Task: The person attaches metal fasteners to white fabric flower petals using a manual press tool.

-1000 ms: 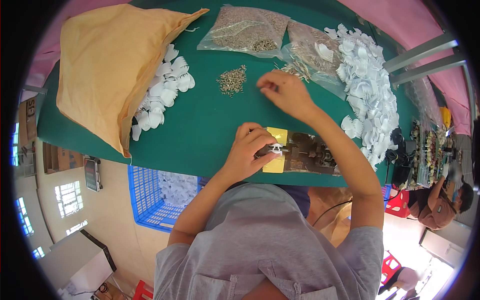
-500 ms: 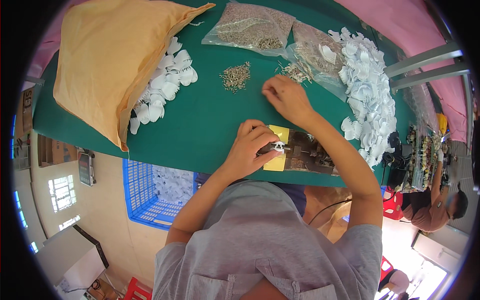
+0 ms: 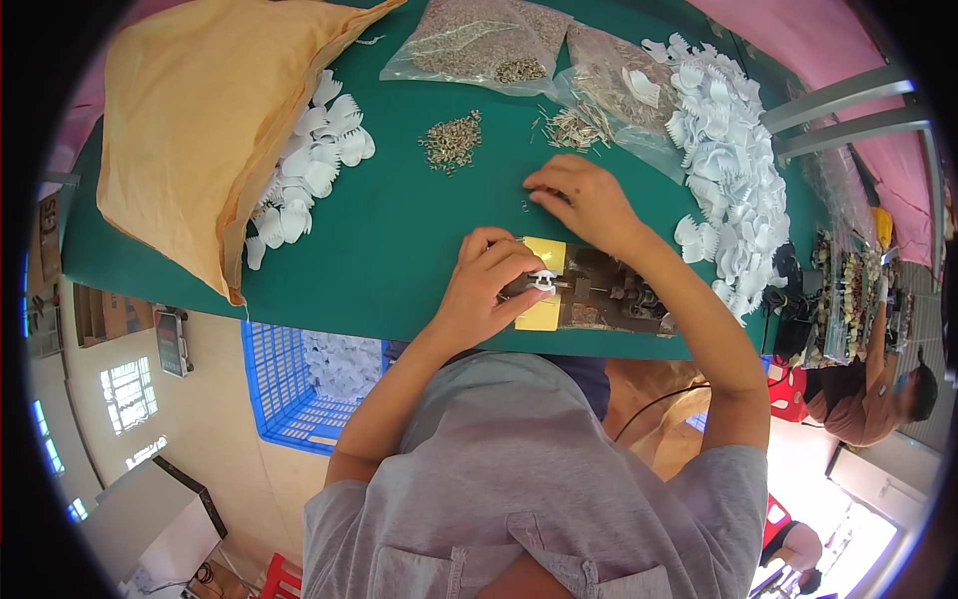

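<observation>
My left hand (image 3: pixel 483 292) is closed on a small white plastic clip piece (image 3: pixel 544 281), its fingers and thumb on either side, at the left end of a dark metal fixture (image 3: pixel 599 292). Yellow sheet patches (image 3: pixel 540 316) lie at that end of the fixture. Above the green tabletop, beyond the fixture, my right hand (image 3: pixel 587 203) has its thumb and fingers apart, with nothing visible between them. A few tiny bits lie by its fingertips. A pile of small metal springs (image 3: pixel 452 142) and a heap of thin metal pins (image 3: pixel 577 130) are farther off.
Toothed white clip halves (image 3: pixel 723 170) are heaped at right; more (image 3: pixel 311 170) spill from a big tan sack (image 3: pixel 200 130) at left. Clear bags (image 3: pixel 469 45) of small metal parts lie at the back. Below the table edge stands a blue basket (image 3: pixel 274 389). Another person (image 3: pixel 848 404) is at far right.
My right hand's thumb and fingers, close together before, have spread apart. My left hand stays at the fixture with the clip piece. The whole view has shifted slightly.
</observation>
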`<state>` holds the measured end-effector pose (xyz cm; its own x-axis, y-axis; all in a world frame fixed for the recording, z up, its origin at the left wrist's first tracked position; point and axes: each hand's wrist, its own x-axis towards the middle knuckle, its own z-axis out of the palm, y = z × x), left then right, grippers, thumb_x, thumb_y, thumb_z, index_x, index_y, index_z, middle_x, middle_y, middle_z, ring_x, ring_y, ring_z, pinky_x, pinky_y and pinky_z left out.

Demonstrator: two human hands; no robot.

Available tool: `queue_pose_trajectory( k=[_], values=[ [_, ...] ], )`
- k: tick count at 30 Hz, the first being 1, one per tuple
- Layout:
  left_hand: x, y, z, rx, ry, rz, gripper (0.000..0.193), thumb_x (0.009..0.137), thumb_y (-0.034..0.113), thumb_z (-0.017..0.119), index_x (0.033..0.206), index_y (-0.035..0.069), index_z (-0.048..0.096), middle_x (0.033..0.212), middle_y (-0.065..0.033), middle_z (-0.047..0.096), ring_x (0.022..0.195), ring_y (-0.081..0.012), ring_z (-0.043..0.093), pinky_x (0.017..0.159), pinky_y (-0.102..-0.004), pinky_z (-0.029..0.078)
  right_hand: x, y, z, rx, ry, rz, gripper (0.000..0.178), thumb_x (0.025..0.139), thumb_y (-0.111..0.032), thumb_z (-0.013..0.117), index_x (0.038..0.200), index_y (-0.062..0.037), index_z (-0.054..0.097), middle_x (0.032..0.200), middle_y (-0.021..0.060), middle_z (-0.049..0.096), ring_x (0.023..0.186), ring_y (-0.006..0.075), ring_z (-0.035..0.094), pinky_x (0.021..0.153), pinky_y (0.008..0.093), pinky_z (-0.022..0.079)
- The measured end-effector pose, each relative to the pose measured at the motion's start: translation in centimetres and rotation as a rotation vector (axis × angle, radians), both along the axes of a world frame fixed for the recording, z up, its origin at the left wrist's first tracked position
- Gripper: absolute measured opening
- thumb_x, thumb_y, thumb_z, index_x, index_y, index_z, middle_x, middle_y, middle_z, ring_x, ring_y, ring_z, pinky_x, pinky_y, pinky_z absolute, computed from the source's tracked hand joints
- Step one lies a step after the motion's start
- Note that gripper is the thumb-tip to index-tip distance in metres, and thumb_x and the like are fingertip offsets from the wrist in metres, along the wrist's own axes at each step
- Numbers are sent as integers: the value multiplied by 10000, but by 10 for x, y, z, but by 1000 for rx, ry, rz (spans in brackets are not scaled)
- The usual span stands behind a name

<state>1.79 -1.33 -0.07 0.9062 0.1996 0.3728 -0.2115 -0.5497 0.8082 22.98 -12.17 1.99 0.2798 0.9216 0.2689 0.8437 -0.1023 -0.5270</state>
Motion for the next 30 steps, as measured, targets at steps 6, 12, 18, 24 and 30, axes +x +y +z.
queue_pose_trajectory(
  k=[6, 12, 18, 24, 30],
  values=[
    [2, -1, -1, 3, -18, -8, 302, 800, 145, 864, 1043, 46, 714, 1043, -48, 698, 1093, -287, 559, 880, -392, 499, -16, 0, 2, -169, 210, -83, 132, 913, -107, 755, 1024, -37, 742, 927, 89, 688, 836, 217, 677, 724, 351, 547],
    [0, -1, -7, -44, 11, 10, 312, 797, 200, 864, 1053, 81, 730, 1069, -30, 692, 1127, -278, 563, 967, -411, 437, -45, -35, 56, -208, 571, -142, 116, 978, -114, 700, 1014, -5, 720, 909, 78, 653, 807, 170, 634, 751, 316, 520],
    [1, -1, -5, -36, 14, 25, 312, 785, 218, 868, 1031, 85, 731, 1063, -19, 694, 1111, -272, 568, 962, -413, 434, -81, -57, 58, -153, 430, -153, 95, 955, -145, 703, 967, -52, 716, 870, 82, 639, 814, 264, 618, 757, 395, 497],
    [1, -1, -7, -49, 13, 20, 312, 782, 215, 868, 1031, 86, 731, 1066, -13, 694, 1114, -267, 565, 958, -412, 436, -89, -57, 50, -150, 304, -198, 54, 929, -121, 708, 920, -71, 689, 853, 77, 626, 834, 293, 603, 780, 414, 471],
    [0, 0, -8, -53, 35, 14, 314, 782, 196, 864, 1043, 83, 732, 1081, -11, 692, 1127, -268, 561, 978, -413, 438, -102, -59, 42, -27, 207, -250, 79, 886, -104, 758, 937, -86, 700, 834, 48, 641, 802, 265, 592, 756, 392, 452]
  ],
)
